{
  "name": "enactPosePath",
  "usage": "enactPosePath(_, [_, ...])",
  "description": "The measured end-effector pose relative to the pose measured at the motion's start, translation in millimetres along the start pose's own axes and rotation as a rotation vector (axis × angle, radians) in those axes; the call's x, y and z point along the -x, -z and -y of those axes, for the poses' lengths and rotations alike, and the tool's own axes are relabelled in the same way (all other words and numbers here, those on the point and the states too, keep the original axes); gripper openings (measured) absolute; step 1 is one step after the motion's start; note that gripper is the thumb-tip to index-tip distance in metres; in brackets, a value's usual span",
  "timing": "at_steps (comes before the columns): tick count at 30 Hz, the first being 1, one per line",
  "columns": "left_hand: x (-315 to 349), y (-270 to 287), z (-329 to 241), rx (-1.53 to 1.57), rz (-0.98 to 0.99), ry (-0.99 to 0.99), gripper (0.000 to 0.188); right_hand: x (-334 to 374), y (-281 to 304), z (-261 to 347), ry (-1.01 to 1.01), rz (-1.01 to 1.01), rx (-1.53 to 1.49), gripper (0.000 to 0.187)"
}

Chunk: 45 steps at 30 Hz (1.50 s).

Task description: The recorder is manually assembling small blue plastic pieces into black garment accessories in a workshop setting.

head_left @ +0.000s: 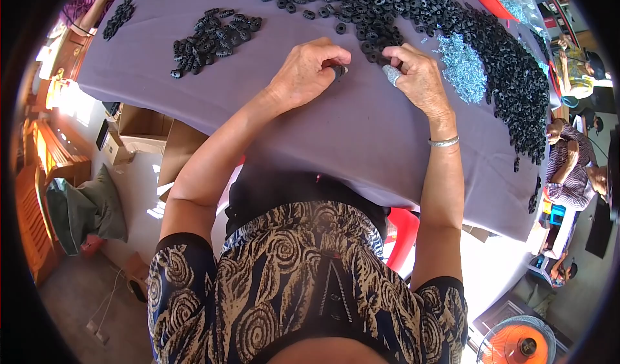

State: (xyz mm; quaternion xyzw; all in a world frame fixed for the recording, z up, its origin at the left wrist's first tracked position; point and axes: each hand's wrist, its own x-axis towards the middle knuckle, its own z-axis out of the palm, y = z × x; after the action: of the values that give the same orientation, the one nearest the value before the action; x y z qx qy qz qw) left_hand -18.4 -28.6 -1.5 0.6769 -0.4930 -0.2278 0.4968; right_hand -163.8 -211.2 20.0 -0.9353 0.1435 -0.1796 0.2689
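The left hand [310, 70], at the upper centre of the frame, is curled in a pinch on what appears to be a small black piece [338, 71] between thumb and forefinger. The right hand [416, 73], right of centre, is partly closed at the near edge of the pile of black pieces [361, 2]; the fingers hide whether it grips one. A pale wrap [391, 75] covers its thumb tip. The main pile spans the top and upper right of the frame; a smaller heap [216, 38] lies at upper left. Clear bluish bits [462, 67] lie beside the right hand. All rest on the purple cloth [323, 125].

Handling (judged from appearance): each black piece is probably light, stiff plastic, unlikely to break under finger pressure but possibly slick. Grip by the outer long sides, using thumb and forefinger; keep fingertips off the openings. The bluish bits look lighter and likely scatter easily; take them singly by fingertip.
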Motion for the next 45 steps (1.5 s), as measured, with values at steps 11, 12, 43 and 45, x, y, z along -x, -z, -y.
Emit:
enactPosePath(11, [0,-4,-1,0.009,-0.019,-0.008,0.041,-1,-14,-1,0.024,-0.124,0.041,0.013])
enactPosePath(12, [0,-5,-1,0.008,-0.020,-0.010,0.041,-1,-16,-3,0.028,-0.148,-0.016,0.012])
enactPosePath(43, [-8,-9,12,0.552,-0.163,0.152,0.023,-7,-10,-19,0.033,-0.257,-0.015,0.017])
enactPosePath(45, [-7,-9,7,0.567,-0.190,0.157,0.025,-6,-12,-9,0.077,-0.236,0.013,0.019])
